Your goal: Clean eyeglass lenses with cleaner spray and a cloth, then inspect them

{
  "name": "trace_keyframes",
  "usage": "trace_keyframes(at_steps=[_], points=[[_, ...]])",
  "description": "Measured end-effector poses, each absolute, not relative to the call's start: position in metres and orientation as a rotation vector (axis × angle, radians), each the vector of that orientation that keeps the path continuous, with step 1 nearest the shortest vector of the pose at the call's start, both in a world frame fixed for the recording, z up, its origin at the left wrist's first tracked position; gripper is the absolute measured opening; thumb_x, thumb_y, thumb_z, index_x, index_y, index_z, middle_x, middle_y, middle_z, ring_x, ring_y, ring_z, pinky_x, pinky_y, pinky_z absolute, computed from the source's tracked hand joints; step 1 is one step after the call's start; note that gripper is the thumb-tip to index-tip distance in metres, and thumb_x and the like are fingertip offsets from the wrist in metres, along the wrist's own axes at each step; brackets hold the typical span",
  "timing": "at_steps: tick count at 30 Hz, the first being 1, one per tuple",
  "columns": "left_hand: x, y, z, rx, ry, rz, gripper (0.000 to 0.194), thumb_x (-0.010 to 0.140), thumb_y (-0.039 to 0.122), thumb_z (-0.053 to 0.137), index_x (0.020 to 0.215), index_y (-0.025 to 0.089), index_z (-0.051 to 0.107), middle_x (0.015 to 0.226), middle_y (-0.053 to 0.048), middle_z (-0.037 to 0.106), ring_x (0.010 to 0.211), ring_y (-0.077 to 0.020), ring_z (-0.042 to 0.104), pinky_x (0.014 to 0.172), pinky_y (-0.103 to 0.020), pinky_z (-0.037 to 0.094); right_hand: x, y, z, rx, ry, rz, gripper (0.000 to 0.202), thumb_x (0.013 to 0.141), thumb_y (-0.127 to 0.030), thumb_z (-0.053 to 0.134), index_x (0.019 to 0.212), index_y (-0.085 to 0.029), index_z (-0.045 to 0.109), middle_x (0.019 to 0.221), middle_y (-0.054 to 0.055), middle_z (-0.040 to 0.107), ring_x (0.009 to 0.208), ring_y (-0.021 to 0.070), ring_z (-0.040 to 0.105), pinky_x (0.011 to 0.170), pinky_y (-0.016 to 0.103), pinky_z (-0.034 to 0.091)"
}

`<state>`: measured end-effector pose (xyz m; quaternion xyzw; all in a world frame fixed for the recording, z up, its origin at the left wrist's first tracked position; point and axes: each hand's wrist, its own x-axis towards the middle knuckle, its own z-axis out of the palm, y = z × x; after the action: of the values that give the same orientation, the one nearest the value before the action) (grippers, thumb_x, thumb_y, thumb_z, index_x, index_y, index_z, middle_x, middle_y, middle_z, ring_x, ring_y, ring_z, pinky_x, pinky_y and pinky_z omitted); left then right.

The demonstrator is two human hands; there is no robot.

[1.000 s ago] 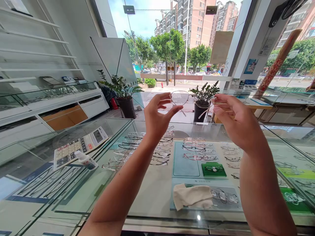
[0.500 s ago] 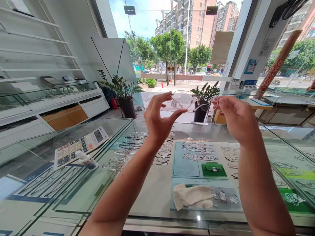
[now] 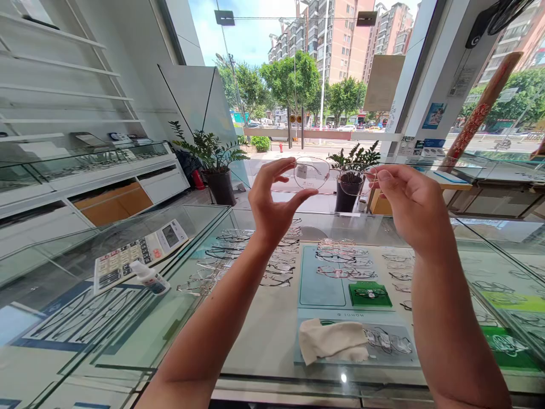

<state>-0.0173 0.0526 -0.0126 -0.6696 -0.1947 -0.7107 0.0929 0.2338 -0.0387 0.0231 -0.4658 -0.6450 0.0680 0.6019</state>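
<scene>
In front of me, raised above the counter, is a pair of thin-rimmed eyeglasses (image 3: 312, 174). Its clear lens on the left carries a small label and some print. My left hand (image 3: 275, 196) holds that lens at its rim, index fingertip at the upper left edge and thumb at the bottom. My right hand (image 3: 411, 199) is closed in a pinch on the right end of the same frame. Below lies a crumpled cream cloth (image 3: 334, 341), on a pale blue display board (image 3: 323, 284) beside several other eyeglasses (image 3: 385, 339).
Rows of eyeglasses (image 3: 232, 250) fill the glass showcase. On the left stand a calculator (image 3: 140, 255) and a white spray bottle (image 3: 150, 278). A small green tray (image 3: 370, 294) bears one frame. Potted plants (image 3: 221, 187) flank the glass door beyond.
The eyeglasses have shifted slightly left and turned, so the left lens faces me more and its label and print show. My left hand moved a little left; my right hand stayed nearly still.
</scene>
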Motion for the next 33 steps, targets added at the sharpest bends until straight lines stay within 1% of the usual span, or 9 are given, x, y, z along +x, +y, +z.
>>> trace_keyframes(at_steps=[7,11,14,18,21,24,28,30,33], points=[[-0.019,0.068,-0.022,-2.107,-0.591,-2.194,0.061,0.086,0.058,0.088,0.133,0.029,0.062,0.13,-0.01,0.076,0.123,-0.0281,0.076,0.088,-0.039,0.064,0.228,-0.044,0.024,-1.021,-1.546,0.143,0.037,0.103,-0.06,0.064,0.115,-0.028,0.079,0.109,0.008,0.081,0.103,0.0276,0.077,0.09,0.046,0.066],[-0.018,0.07,-0.024,-2.148,-0.541,-2.22,0.058,0.087,0.054,0.087,0.133,0.029,0.062,0.129,-0.01,0.076,0.122,-0.0282,0.077,0.086,-0.038,0.065,0.225,-0.047,0.027,-0.993,-1.556,0.191,0.036,0.103,-0.058,0.064,0.114,-0.027,0.078,0.117,0.008,0.082,0.103,0.0257,0.078,0.09,0.044,0.065],[-0.017,0.069,-0.023,-2.17,-0.545,-2.208,0.059,0.088,0.055,0.086,0.133,0.029,0.06,0.13,-0.01,0.076,0.123,-0.0281,0.077,0.087,-0.038,0.065,0.221,-0.051,0.029,-0.932,-1.557,0.296,0.034,0.104,-0.056,0.063,0.115,-0.028,0.077,0.124,0.008,0.081,0.104,0.0251,0.079,0.09,0.043,0.065],[-0.017,0.067,-0.022,-2.186,-0.521,-2.194,0.059,0.088,0.054,0.086,0.135,0.03,0.06,0.132,-0.01,0.075,0.124,-0.0281,0.076,0.087,-0.038,0.065,0.221,-0.051,0.029,-0.9,-1.559,0.373,0.031,0.106,-0.052,0.06,0.118,-0.028,0.076,0.124,0.008,0.082,0.104,0.0248,0.08,0.088,0.043,0.065],[-0.017,0.066,-0.021,-2.183,-0.504,-2.172,0.06,0.088,0.054,0.087,0.138,0.031,0.06,0.134,-0.01,0.075,0.124,-0.0281,0.076,0.086,-0.038,0.065,0.224,-0.049,0.029,-0.925,-1.573,0.348,0.031,0.107,-0.05,0.056,0.119,-0.028,0.075,0.123,0.008,0.082,0.105,0.0251,0.08,0.089,0.043,0.065],[-0.018,0.06,-0.019,-2.152,-0.539,-2.091,0.062,0.087,0.055,0.088,0.137,0.03,0.062,0.132,-0.01,0.077,0.122,-0.0276,0.077,0.087,-0.039,0.065,0.227,-0.049,0.031,-0.944,-1.587,0.169,0.027,0.104,-0.047,0.062,0.119,-0.03,0.076,0.122,0.007,0.081,0.113,0.0275,0.077,0.098,0.047,0.062],[-0.018,0.048,-0.013,-2.128,-0.558,-1.848,0.062,0.084,0.055,0.09,0.134,0.027,0.067,0.13,-0.01,0.078,0.121,-0.028,0.076,0.092,-0.042,0.065,0.224,-0.05,0.031,-0.984,-1.741,-0.103,0.018,0.099,-0.04,0.07,0.113,-0.033,0.079,0.125,0.006,0.08,0.123,0.0316,0.072,0.112,0.057,0.054],[-0.016,0.042,-0.011,-2.145,-0.564,-1.744,0.062,0.084,0.055,0.09,0.134,0.027,0.068,0.131,-0.011,0.078,0.121,-0.0286,0.075,0.096,-0.043,0.064,0.221,-0.049,0.03,-1.012,-1.807,-0.147,0.014,0.1,-0.037,0.07,0.108,-0.034,0.081,0.124,0.005,0.08,0.125,0.0329,0.07,0.115,0.061,0.05],[-0.014,0.033,-0.007,-2.174,-0.561,-1.686,0.06,0.085,0.054,0.09,0.135,0.027,0.068,0.132,-0.011,0.078,0.123,-0.0294,0.075,0.102,-0.045,0.063,0.22,-0.045,0.027,-1.042,-1.819,-0.145,0.013,0.1,-0.035,0.069,0.104,-0.034,0.082,0.121,0.004,0.081,0.123,0.033,0.07,0.114,0.064,0.049]])
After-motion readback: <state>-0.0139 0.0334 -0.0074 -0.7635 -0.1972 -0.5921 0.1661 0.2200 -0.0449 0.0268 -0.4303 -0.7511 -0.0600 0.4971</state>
